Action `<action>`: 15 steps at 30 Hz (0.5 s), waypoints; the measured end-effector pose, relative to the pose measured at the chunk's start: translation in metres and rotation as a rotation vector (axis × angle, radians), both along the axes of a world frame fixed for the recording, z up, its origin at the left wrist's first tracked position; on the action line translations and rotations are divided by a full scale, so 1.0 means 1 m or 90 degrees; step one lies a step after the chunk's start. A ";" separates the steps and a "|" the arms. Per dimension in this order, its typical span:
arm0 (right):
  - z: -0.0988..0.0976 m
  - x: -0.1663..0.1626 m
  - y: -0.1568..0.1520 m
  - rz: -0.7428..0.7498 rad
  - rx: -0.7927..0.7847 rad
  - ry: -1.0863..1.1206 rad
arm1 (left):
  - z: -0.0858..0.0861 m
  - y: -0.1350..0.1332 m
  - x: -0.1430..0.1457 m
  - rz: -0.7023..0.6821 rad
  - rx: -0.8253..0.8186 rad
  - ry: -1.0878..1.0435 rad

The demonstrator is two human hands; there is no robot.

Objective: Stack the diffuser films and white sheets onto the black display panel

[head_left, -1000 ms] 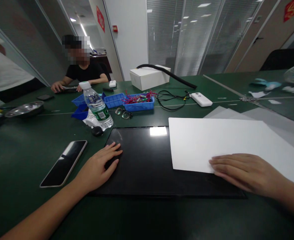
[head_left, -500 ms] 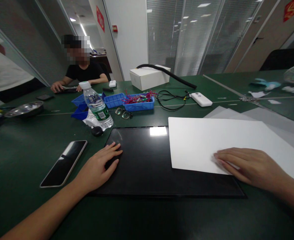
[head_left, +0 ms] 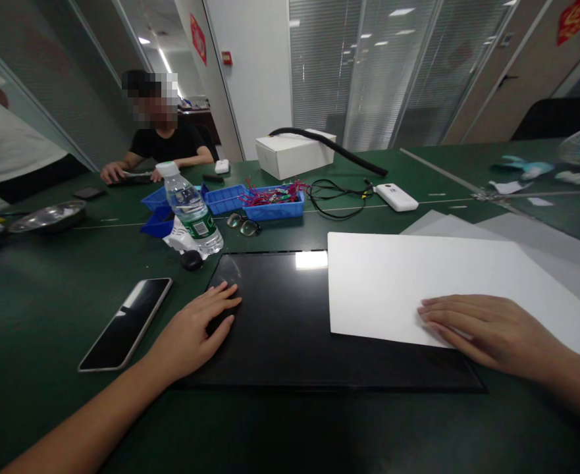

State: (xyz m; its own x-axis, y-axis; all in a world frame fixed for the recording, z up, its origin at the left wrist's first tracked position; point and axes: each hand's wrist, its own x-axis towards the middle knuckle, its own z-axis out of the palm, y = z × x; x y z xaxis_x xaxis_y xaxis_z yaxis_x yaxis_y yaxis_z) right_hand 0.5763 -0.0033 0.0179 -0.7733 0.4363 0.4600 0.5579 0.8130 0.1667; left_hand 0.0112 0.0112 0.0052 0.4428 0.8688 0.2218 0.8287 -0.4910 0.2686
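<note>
White sheet (head_left: 408, 283), smooth | right hand (head_left: 492, 329) fingers (head_left: 442, 308) flat on it | left hand (head_left: 191, 334) flat on black panel (head_left: 284, 329)

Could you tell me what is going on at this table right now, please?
A person sits at a green table with both hands flat. The left hand rests on the near left corner of a black panel. The right hand lies on a white sheet that overlaps the panel's right side. A phone lies to the left, with a water bottle and a blue tray of wires beyond. A second person sits at the far end.
</note>
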 end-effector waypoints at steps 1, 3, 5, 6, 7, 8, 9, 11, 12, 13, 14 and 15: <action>0.000 0.000 0.000 0.000 -0.004 0.004 | 0.000 0.000 0.000 0.001 -0.001 -0.001; 0.000 -0.001 -0.001 0.001 -0.023 0.015 | 0.001 0.000 0.001 0.003 -0.002 -0.002; 0.001 -0.004 -0.002 0.010 -0.052 0.025 | 0.002 -0.001 0.001 0.004 -0.003 0.001; 0.002 -0.005 -0.003 0.015 -0.067 0.024 | 0.002 -0.001 0.002 0.005 -0.003 0.003; 0.003 -0.007 -0.004 0.022 -0.080 0.017 | 0.003 -0.001 0.002 0.006 -0.005 0.005; 0.004 -0.009 -0.005 0.029 -0.092 0.006 | 0.003 -0.001 0.002 0.007 -0.006 0.006; 0.005 -0.011 -0.006 0.037 -0.102 -0.006 | 0.003 -0.001 0.003 0.008 -0.007 0.007; 0.006 -0.017 -0.008 0.056 -0.122 -0.025 | 0.004 -0.001 0.003 0.008 -0.008 0.008; 0.007 -0.020 -0.010 0.066 -0.131 -0.031 | 0.004 -0.001 0.003 0.008 -0.009 0.009; 0.007 -0.023 -0.012 0.075 -0.140 -0.038 | 0.004 -0.001 0.003 0.009 -0.009 0.009; 0.006 -0.025 -0.013 0.084 -0.149 -0.047 | 0.004 -0.001 0.002 0.010 -0.009 0.010; 0.006 -0.028 -0.015 0.090 -0.159 -0.055 | 0.004 -0.001 0.002 0.011 -0.010 0.010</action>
